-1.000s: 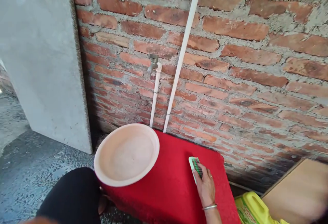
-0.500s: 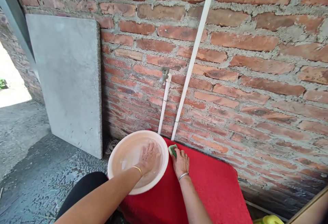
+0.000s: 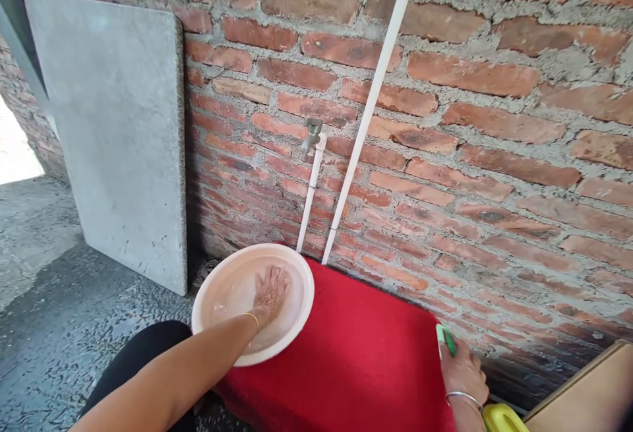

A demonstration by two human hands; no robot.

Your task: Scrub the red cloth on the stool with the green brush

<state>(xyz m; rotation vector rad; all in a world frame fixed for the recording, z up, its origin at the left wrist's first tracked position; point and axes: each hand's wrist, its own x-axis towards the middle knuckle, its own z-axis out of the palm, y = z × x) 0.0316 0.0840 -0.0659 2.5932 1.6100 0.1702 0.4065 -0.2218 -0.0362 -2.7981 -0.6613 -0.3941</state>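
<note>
My left hand (image 3: 271,292) lies in the water of a pale pink plastic basin (image 3: 202,307), fingers spread apart. Water blurs its outline a little. The basin rests on the left end of a slab covered in red fabric (image 3: 366,333). Over at the right end of that fabric, my right hand (image 3: 463,367) grips a small green scrub brush (image 3: 449,341), with its fingers curled around it. The side of the brush toward the palm is hidden.
A tap (image 3: 312,135) and a long white pipe (image 3: 368,109) run along the brick wall (image 3: 475,128) behind. A grey concrete slab (image 3: 113,135) leans at left over wet floor. A yellow container (image 3: 503,417) and a board (image 3: 588,392) stand at the lower right.
My right hand has moved the brush from beside the basin to the fabric's far right edge. My left hand stays in the basin. The view has shifted slightly.
</note>
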